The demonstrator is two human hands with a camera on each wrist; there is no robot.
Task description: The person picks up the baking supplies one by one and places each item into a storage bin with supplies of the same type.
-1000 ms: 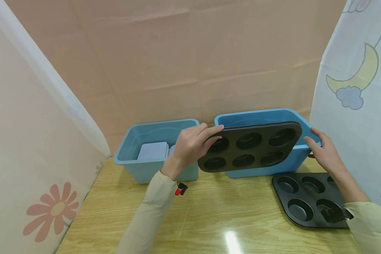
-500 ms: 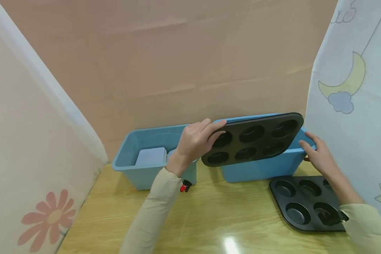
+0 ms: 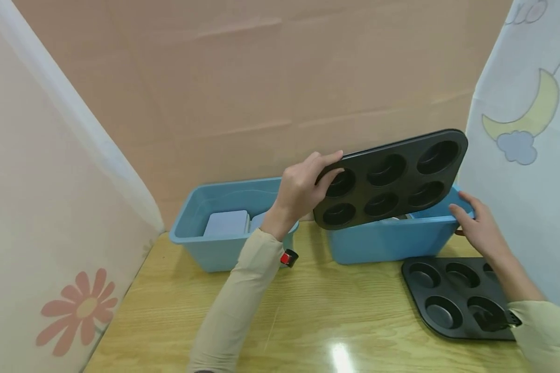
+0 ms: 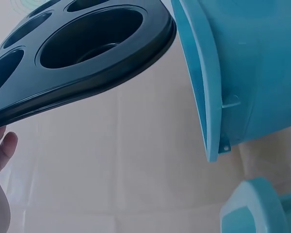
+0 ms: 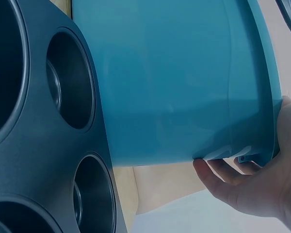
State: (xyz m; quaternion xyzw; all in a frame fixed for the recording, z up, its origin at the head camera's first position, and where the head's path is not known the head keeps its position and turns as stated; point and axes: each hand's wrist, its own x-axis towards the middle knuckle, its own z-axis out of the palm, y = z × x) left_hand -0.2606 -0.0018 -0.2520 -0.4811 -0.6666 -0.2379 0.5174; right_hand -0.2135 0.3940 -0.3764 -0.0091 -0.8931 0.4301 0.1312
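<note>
My left hand (image 3: pixel 303 184) grips a dark muffin pan (image 3: pixel 405 182) by its left end, thumb on the cup side. Tilted, with its cups facing me, the pan hangs over the right blue bin (image 3: pixel 378 246) and hides much of that bin's opening. In the left wrist view, the raised pan (image 4: pixel 85 77) is apart from the bin's rim (image 4: pixel 213 97). My right hand (image 3: pixel 480 225) holds the bin's right end at the rim; in the right wrist view its fingers (image 5: pixel 218 184) curl under there. A second muffin pan (image 3: pixel 458 290) lies below my right forearm.
To the left stands another blue bin (image 3: pixel 233 251) holding pale flat-topped boxes (image 3: pixel 226 223). Something pale shows inside the right bin, mostly hidden. Both bins stand at the back of the wooden table (image 3: pixel 303 311), before a tan cloth, with printed curtains at either side.
My left hand has lifted the muffin pan up and slightly right, uncovering part of the right bin's front rim. My right hand stays on the bin's end. The second pan lies where it was.
</note>
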